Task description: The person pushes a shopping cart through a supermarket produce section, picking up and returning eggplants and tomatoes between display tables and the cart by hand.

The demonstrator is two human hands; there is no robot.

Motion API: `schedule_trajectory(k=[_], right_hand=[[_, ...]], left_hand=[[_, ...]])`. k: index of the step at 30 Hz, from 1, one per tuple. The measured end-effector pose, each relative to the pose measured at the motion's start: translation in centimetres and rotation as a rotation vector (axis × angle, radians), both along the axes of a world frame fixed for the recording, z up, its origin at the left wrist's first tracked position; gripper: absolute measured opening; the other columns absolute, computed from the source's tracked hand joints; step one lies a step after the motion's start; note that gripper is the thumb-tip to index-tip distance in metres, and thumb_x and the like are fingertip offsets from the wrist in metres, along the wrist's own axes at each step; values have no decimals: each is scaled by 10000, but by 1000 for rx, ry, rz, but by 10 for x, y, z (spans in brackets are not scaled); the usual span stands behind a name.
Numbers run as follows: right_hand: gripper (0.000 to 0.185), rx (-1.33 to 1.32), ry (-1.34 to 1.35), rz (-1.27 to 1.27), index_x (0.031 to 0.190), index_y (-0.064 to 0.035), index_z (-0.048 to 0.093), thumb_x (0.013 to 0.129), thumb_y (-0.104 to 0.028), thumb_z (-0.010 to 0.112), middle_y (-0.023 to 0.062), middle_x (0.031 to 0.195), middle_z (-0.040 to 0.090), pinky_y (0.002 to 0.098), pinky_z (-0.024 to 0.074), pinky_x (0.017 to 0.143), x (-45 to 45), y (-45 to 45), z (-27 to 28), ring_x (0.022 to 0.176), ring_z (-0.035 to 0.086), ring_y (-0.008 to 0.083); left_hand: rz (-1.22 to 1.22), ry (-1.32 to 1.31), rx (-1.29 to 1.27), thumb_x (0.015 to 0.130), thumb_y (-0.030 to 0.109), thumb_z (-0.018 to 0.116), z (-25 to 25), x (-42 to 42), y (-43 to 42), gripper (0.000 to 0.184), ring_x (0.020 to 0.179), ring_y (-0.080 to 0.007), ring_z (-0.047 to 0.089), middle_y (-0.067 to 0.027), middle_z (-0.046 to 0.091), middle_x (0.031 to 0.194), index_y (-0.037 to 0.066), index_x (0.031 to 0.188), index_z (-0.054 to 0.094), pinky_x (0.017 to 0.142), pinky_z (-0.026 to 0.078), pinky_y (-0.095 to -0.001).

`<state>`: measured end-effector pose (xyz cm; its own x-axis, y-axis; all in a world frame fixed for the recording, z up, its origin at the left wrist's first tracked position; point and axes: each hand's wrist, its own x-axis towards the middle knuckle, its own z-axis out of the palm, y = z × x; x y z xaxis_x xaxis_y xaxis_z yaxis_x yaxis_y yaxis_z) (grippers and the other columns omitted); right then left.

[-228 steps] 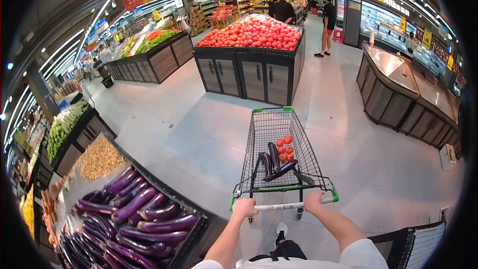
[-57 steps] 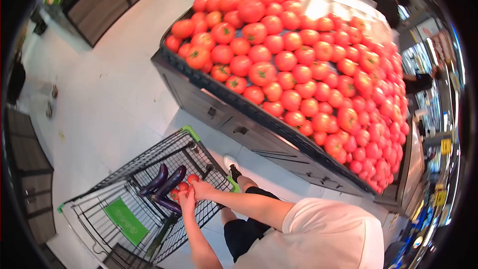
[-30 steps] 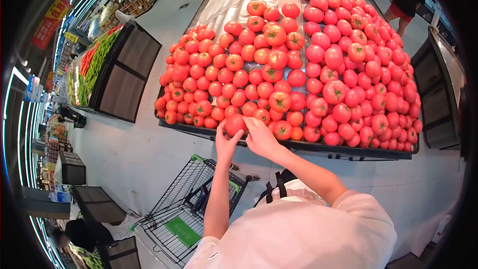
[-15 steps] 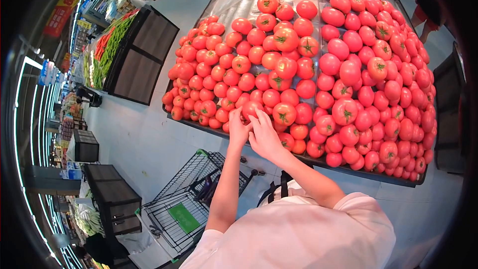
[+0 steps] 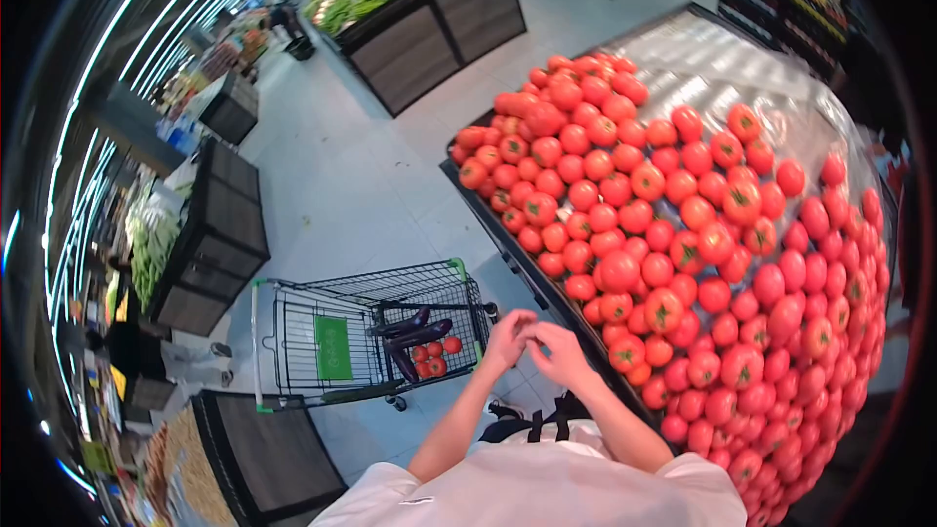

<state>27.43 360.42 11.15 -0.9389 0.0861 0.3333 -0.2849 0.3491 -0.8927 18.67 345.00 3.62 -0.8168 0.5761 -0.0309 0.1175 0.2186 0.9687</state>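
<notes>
My left hand (image 5: 509,338) and my right hand (image 5: 559,349) are close together in front of my chest, between the cart and the tomato stand. Their fingers are curled toward each other, and no object shows in either hand. Red tomatoes (image 5: 617,271) are heaped on the stand (image 5: 527,278) to the right, just beyond my right hand. To the left of my hands is the wire shopping cart (image 5: 332,286) with green corners. Dark purple eggplants (image 5: 420,332) lie in it beside several tomatoes (image 5: 436,366).
A vegetable stand (image 5: 420,34) with green and red produce is at the top. More dark display cabinets (image 5: 217,234) line the left side. A person in a dark top (image 5: 137,351) is at the lower left. Pale floor (image 5: 342,185) lies between the stands.
My hands have drawn back from the tomato that they were touching on the pile. The view has turned, so the cart with its eggplants and tomatoes now shows more fully on the left.
</notes>
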Motion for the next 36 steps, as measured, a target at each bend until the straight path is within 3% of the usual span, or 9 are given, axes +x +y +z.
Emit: schedule_trajectory(k=[6, 8, 9, 11, 14, 21, 29, 32, 36], right_hand=[[523, 440, -320, -14, 1348, -30, 520, 896, -222, 700, 210, 1187, 644, 384, 563, 884, -20, -81, -149, 1113, 659, 329], [758, 222, -1029, 163, 1484, -10, 336, 926, -390, 682, 293, 1376, 510, 421, 542, 971, -33, -113, -199, 1237, 594, 387], [758, 242, -1022, 177, 1484, -10, 336, 926, -390, 682, 293, 1376, 510, 421, 542, 971, -32, -128, -201, 1237, 594, 387], [781, -331, -1430, 256, 1530, -19, 253, 971, -424, 620, 316, 1480, 391, 472, 511, 1038, -37, -160, -199, 1306, 535, 420], [792, -851, -1498, 212, 1548, -41, 194, 973, -383, 618, 299, 1502, 369, 521, 496, 1058, -43, -200, -230, 1304, 518, 452], [742, -1089, -1409, -114, 1513, -52, 238, 937, -253, 661, 349, 1436, 403, 505, 485, 1081, -80, -230, -209, 1278, 530, 432], [872, -844, -1603, 47, 1549, -102, 100, 937, -296, 690, 341, 1374, 475, 536, 525, 995, -193, -210, -221, 1200, 602, 418], [502, -480, -1248, 62, 1391, -73, 468, 958, -237, 661, 231, 1255, 617, 490, 575, 884, -223, -180, -235, 1093, 685, 327], [388, -266, -872, -372, 1327, -77, 542, 966, -192, 623, 158, 1108, 694, 414, 593, 760, -252, -186, -240, 959, 712, 262]], left_hand=[[355, -140, -284, 918, 120, 718, -72, 80, -176, 160, 842, -152, 706, -77, 742, 928, 33, 1046, 676, 779, 569, -305], [537, -265, -281, 914, 122, 721, -107, 110, -229, 134, 849, -160, 709, -86, 744, 933, 35, 1008, 682, 778, 567, -302], [612, -287, -258, 914, 119, 716, -114, 124, -250, 126, 851, -161, 709, -90, 744, 930, 33, 1000, 684, 779, 567, -302], [742, -277, -254, 911, 112, 706, -119, 147, -283, 117, 840, -167, 711, -95, 742, 923, 26, 989, 687, 768, 567, -303], [922, -336, -336, 898, 102, 699, -147, 173, -321, 119, 792, -182, 710, -109, 735, 902, 13, 975, 687, 729, 571, -316], [1249, -940, -18, 929, 138, 636, -202, 227, -375, 161, 740, -195, 701, -100, 719, 894, 25, 1041, 653, 622, 569, -300], [1211, -1260, 101, 934, 167, 634, -232, 248, -446, 227, 869, -265, 711, -123, 720, 979, 36, 1119, 624, 765, 582, -437], [1166, -1252, 82, 935, 172, 629, -228, 227, -485, 233, 872, -267, 713, -125, 722, 984, 38, 1125, 630, 773, 581, -441], [1120, -1228, 65, 933, 176, 624, -226, 199, -505, 230, 833, -250, 714, -121, 726, 956, 35, 1115, 634, 728, 577, -420]])
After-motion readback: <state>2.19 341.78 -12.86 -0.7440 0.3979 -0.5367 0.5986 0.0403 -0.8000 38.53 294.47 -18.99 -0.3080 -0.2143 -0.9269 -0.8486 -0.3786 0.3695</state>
